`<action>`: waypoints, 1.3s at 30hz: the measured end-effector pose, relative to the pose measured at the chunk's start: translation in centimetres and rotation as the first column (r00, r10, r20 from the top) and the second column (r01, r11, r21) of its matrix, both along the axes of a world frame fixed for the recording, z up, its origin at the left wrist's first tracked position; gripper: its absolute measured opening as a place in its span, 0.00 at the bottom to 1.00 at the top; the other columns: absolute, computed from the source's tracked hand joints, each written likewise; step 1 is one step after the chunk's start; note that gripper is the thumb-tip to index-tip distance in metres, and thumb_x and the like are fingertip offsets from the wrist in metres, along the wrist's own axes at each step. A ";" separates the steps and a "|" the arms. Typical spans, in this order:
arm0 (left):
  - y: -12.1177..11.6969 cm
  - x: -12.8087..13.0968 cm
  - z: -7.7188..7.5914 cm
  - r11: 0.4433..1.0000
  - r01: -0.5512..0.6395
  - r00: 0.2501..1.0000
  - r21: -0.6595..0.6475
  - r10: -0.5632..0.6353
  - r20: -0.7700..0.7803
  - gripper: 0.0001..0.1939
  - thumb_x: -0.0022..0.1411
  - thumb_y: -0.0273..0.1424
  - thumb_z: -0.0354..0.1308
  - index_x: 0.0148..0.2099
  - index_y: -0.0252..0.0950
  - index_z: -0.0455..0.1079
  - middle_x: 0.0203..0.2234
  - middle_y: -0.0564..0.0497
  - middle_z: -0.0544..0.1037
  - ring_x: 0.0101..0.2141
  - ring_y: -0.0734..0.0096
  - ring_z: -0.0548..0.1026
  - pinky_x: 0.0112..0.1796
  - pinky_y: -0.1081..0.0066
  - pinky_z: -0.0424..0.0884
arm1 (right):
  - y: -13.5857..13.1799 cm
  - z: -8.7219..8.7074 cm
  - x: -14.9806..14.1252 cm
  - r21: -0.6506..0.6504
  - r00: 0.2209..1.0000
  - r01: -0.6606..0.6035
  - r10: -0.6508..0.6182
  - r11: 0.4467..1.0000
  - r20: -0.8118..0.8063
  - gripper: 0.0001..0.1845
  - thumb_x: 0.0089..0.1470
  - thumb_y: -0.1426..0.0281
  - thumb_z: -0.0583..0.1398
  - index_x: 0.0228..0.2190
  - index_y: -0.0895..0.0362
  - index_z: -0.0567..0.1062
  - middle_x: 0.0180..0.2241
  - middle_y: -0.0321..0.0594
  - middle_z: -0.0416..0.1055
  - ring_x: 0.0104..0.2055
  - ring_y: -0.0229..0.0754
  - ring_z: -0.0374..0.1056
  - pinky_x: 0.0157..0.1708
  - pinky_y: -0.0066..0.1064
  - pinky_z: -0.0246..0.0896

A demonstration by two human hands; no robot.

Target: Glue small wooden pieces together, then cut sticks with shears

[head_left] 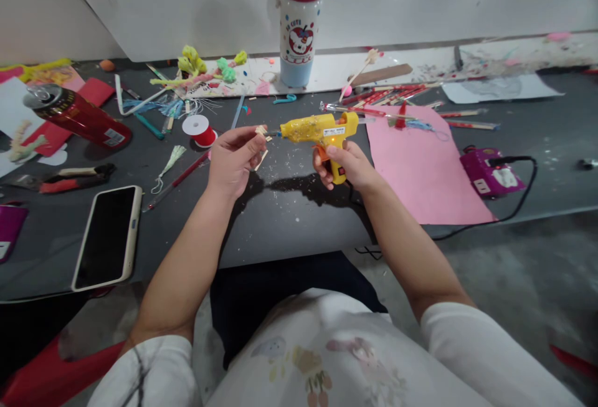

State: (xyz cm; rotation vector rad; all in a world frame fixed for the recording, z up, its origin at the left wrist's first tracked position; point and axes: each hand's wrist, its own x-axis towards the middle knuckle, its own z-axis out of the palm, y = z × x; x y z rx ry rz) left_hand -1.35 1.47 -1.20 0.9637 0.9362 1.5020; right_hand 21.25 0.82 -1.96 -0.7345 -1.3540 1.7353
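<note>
Closed round a yellow plastic glue gun (306,128) above the dark grey tabletop (289,226), the right hand (351,162) levelled it, seemingly for steady aim at the small pale piece (260,131) the left hand (233,161) pinched.

Dim, soft overhead light; dark shadows under hands; edges stretched.

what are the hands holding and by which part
The right hand holds the yellow glue gun by its handle, fingers near the orange trigger. The left hand pinches a small pale piece; which part, I can't tell.
</note>
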 end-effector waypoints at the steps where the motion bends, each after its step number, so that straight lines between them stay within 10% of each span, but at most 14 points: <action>1: 0.0 0.0 0.0 1.000 -0.002 1.000 -0.001 0.002 -0.002 0.14 0.37 0.40 0.78 0.27 0.45 0.80 0.29 0.51 0.81 0.21 0.78 0.70 0.17 0.75 0.55 | 0.0 0.0 0.0 0.000 1.000 -0.002 0.002 1.000 0.003 0.24 0.51 0.49 0.65 0.28 0.59 0.73 0.19 0.31 0.67 0.16 0.29 0.62 0.13 0.22 0.63; 16: 0.3 -0.1 -0.4 0.999 -0.050 0.998 0.011 0.051 -0.049 0.13 0.40 0.40 0.77 0.29 0.45 0.80 0.31 0.50 0.81 0.23 0.77 0.70 0.18 0.76 0.54 | 0.0 -0.1 0.2 0.015 0.999 0.018 -0.018 1.000 0.030 0.24 0.51 0.49 0.65 0.30 0.60 0.75 0.19 0.31 0.65 0.16 0.29 0.61 0.13 0.22 0.61; 28: 1.1 -0.5 -1.6 0.993 -0.113 0.981 -0.025 0.107 -0.161 0.15 0.40 0.38 0.76 0.32 0.39 0.80 0.22 0.52 0.77 0.20 0.81 0.67 0.16 0.78 0.51 | 0.8 0.8 1.8 0.220 0.919 0.357 -0.383 0.908 0.093 0.22 0.51 0.49 0.65 0.33 0.55 0.75 0.20 0.31 0.63 0.17 0.31 0.58 0.15 0.26 0.55; 34: 1.2 -0.6 -1.4 0.992 -0.121 0.981 -0.034 0.115 -0.159 0.16 0.39 0.38 0.76 0.31 0.37 0.80 0.21 0.52 0.77 0.18 0.82 0.65 0.16 0.78 0.51 | 1.0 2.0 3.9 0.365 0.745 0.454 -0.571 0.813 0.345 0.18 0.55 0.52 0.62 0.30 0.54 0.71 0.19 0.31 0.60 0.19 0.34 0.56 0.19 0.28 0.52; 39: 1.3 -0.6 -1.3 0.993 -0.115 0.981 -0.019 0.111 -0.158 0.18 0.36 0.40 0.77 0.31 0.38 0.81 0.20 0.53 0.76 0.17 0.84 0.63 0.16 0.80 0.53 | -2.3 4.3 5.6 0.659 0.168 0.179 -0.683 0.730 0.711 0.14 0.52 0.61 0.63 0.38 0.56 0.74 0.32 0.42 0.73 0.32 0.45 0.66 0.31 0.33 0.55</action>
